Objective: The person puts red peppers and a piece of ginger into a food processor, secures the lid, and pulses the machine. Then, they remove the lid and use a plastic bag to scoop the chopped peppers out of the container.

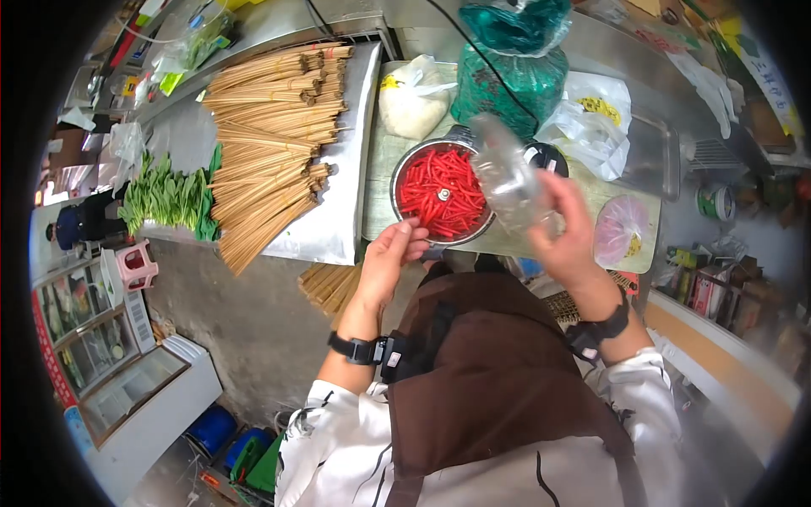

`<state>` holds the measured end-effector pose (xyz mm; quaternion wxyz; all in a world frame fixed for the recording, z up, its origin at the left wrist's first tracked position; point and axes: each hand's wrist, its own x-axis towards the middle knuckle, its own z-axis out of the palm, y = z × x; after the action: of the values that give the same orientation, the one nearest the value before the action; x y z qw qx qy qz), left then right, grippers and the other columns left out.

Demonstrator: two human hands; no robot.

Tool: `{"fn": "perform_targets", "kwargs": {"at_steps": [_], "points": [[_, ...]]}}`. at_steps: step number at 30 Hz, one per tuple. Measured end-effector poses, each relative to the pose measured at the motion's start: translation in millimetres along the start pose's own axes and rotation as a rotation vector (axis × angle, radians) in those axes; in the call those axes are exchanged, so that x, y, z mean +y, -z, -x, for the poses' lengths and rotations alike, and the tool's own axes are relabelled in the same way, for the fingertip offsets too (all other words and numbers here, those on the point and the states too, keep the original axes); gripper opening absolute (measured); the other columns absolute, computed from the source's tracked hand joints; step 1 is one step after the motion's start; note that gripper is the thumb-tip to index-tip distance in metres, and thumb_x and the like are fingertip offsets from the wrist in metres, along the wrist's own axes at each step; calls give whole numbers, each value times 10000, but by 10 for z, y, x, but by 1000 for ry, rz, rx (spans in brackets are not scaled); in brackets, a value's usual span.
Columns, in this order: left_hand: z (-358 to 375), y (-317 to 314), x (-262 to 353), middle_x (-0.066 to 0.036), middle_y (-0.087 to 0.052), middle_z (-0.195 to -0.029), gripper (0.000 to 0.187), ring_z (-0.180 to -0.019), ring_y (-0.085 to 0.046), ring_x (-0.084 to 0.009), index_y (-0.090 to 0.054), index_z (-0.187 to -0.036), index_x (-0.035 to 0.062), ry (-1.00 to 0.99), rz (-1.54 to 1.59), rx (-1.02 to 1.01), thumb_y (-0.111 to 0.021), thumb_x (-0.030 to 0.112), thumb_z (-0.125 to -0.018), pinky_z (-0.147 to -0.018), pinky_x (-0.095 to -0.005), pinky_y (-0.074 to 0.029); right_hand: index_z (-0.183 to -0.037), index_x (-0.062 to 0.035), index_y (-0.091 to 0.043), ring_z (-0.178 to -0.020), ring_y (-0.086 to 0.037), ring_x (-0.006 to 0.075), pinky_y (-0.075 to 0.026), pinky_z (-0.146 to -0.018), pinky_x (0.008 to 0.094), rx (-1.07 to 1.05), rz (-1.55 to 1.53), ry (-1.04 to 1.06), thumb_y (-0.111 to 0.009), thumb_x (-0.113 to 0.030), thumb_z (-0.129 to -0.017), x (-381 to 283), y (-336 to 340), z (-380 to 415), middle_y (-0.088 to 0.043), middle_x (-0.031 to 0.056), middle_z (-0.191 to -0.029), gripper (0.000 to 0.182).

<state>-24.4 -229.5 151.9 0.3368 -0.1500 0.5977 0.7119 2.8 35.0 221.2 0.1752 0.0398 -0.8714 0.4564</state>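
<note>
Red chillies (435, 182) fill a round metal bowl (487, 221) with a small metal knob showing at its centre. At the bowl's lower left rim is my left hand (394, 253), its thumb and fingertips pressed together; anything between them is too small to make out. My right hand (562, 224), blurred by motion, grips a clear plastic container (507, 173) tilted at the bowl's right side. Behind the container, a round black object (551, 159) is partly hidden.
Bundles of wooden sticks (270, 144) and green leafy vegetables (165, 193) lie on the left. A white bag (414, 97), green bags (511, 80) and another white bag (591, 127) stand behind. A pink bag (622, 228) sits right. A person (80, 221) is far left.
</note>
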Motion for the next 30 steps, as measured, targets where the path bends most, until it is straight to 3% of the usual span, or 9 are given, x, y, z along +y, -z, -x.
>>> {"fn": "perform_targets", "kwargs": {"at_steps": [2, 3, 6, 7, 9, 11, 15, 25, 30], "points": [[-6, 92, 67, -142, -594, -1106, 466, -946, -601, -198, -451, -1259, 2, -11, 165, 2, -421, 365, -969, -831, -305, -491, -1175, -23, -521, -766, -549, 274, -463, -664, 361, -107, 120, 125, -636, -15, -636, -39, -333, -48, -514, 114, -852, 551], [-66, 176, 34, -162, -565, -1142, 532, -983, -590, -225, -389, -1299, 14, -38, 243, -35, -391, 426, -963, -840, -334, -490, -1173, -32, -522, -761, -542, 269, -456, -656, 359, -119, 164, 234, -648, -59, -651, -14, -494, -51, -509, 108, -849, 538], [-119, 238, 137, -154, -569, -1122, 538, -992, -590, -245, -388, -1288, 15, -65, 483, -79, -371, 444, -964, -840, -353, -491, -1165, -57, -530, -747, -525, 245, -432, -635, 346, -219, 296, 509, -657, -192, -695, 132, -880, 28, -500, 90, -847, 505], [-214, 335, 74, -152, -564, -1127, 468, -1001, -588, -260, -395, -1270, 11, -41, 583, -128, -441, 358, -959, -839, -368, -496, -1159, -65, -534, -743, -521, 231, -421, -630, 335, -293, 343, 573, -642, -238, -708, 177, -963, 60, -500, 84, -852, 495], [-391, 396, -39, -153, -559, -1135, 420, -1004, -588, -263, -396, -1262, 10, -19, 445, -58, -496, 262, -942, -838, -361, -500, -1154, -85, -536, -748, -515, 196, -396, -637, 319, -434, 462, 678, -552, -329, -768, 330, -1123, 187, -500, 63, -856, 457], [-519, 425, -153, -143, -560, -1137, 400, -1007, -587, -255, -398, -1254, 0, 50, 353, 39, -558, 91, -899, -837, -346, -505, -1158, -87, -536, -741, -511, 195, -397, -649, 322, -447, 456, 691, -552, -292, -768, 416, -1245, 278, -492, 59, -843, 441], [-662, 516, -499, -116, -541, -1177, 390, -1012, -578, -218, -390, -1274, -12, 75, 278, 27, -513, 32, -907, -855, -319, -491, -1176, -95, -539, -747, -510, 186, -395, -666, 320, -533, 529, 709, -541, -188, -754, 560, -1353, 416, -500, 42, -845, 432], [-744, 593, -580, -67, -574, -1143, 453, -1003, -563, -151, -403, -1324, 18, 22, 318, -53, -510, -22, -885, -883, -284, -458, -1208, -89, -536, -766, -502, 171, -382, -659, 309, -465, 509, 642, -511, -151, -758, 592, -1471, 602, -519, 29, -861, 455], [-990, 563, -548, -57, -592, -1096, 441, -944, -570, -131, -432, -1310, 5, -7, 235, 4, -510, -36, -877, -818, -263, -469, -1239, -71, -500, -837, -502, 190, -388, -742, 331, -544, 462, 570, -655, -260, -703, 725, -1536, 495, -513, 43, -940, 589]]}}
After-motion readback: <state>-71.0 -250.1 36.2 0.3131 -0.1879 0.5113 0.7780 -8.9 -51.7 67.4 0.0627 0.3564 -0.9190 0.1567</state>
